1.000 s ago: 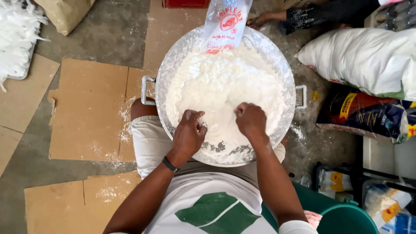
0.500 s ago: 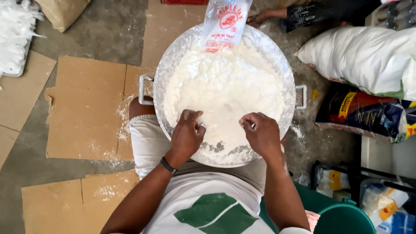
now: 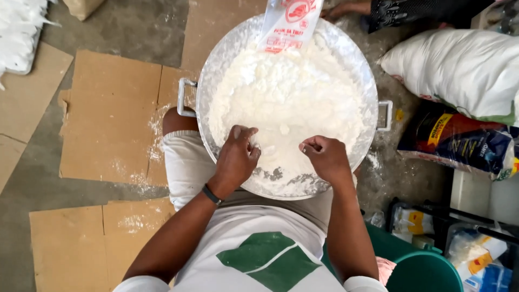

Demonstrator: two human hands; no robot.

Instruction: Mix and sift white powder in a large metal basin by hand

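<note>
While both hands dig in, the white floury dough fills the wide round metal basin.
Left hand and right hand, apart, each pinch dough at the near rim; the mass lies ahead.

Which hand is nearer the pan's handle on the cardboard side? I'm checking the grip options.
Left. The left hand is in the flour, toward that handle; the right hand is at the pan's opposite half.

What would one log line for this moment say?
left hand: in white flour | right hand: curled at flour's edge | metal basin: on lap | plastic bag: above far rim
</note>
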